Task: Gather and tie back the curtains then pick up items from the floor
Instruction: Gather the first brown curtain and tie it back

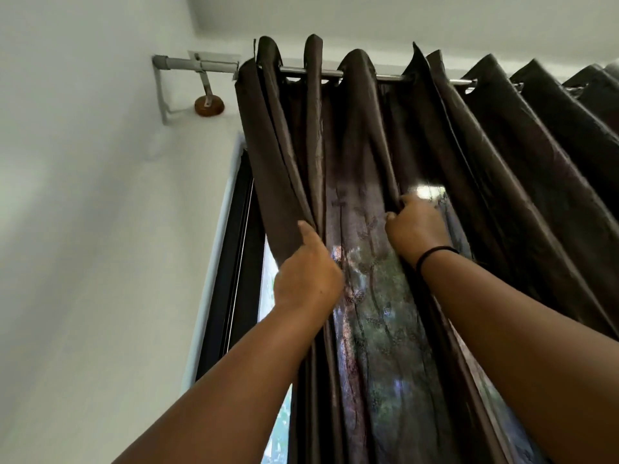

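There is a single view, from a wide-angle camera worn on the person's head; here it tilts steeply upward rather than down, so the ceiling (435, 18) fills the top edge and the curtain rod (361, 75) runs across the upper part, sloping down to the right; the camera stands close to the dark brown curtain (502, 169), which fills the middle and right; both forearms rise from the bottom edge, the left hand (306, 279) and right hand (415, 226) near the centre; the white wall (83, 229) takes the left side, its lines bent by the lens.
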`<state>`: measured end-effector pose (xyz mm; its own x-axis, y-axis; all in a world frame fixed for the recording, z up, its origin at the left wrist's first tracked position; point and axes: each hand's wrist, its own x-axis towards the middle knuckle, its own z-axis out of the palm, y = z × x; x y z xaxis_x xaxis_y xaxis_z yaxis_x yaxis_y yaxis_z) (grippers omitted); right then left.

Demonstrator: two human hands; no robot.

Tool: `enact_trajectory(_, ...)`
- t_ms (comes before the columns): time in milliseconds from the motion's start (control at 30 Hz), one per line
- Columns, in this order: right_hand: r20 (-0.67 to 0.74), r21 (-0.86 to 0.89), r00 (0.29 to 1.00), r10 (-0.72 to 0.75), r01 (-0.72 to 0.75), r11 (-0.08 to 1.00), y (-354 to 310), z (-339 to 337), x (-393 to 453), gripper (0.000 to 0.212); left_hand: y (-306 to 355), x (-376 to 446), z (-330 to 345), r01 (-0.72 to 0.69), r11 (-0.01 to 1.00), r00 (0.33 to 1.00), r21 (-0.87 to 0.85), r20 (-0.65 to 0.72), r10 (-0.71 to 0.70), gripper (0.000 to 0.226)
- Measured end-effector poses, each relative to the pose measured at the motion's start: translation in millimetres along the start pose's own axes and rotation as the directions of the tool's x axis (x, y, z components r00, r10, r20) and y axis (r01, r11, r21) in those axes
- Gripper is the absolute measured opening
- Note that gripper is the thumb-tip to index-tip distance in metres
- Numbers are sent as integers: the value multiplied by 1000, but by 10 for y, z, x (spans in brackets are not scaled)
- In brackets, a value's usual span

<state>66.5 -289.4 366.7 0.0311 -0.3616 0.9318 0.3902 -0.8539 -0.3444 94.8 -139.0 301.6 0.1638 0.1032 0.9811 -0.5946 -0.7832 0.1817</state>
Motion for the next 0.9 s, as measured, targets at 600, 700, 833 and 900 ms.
enact_trajectory(600,423,143,804,-419,397,907,-1496,463,-109,36,-600,55,-447,-69,956,989,-284,-142,29,47)
enact_trajectory(700,422,224,784,-455,396,890,-1536,441,-138,33,-618,63,-515,-155,940,977,-305,-188,100,58)
enact_trajectory(833,458,291,787,-413,306,906,-1398,397,-168,19,-550,98,-524,-112,944,985,-310,-160,65,55)
enact_trajectory(900,498,449,799,-337,96,889,-1284,342,-239,33,-502,116,-498,-91,953,992,-289,-111,62,58)
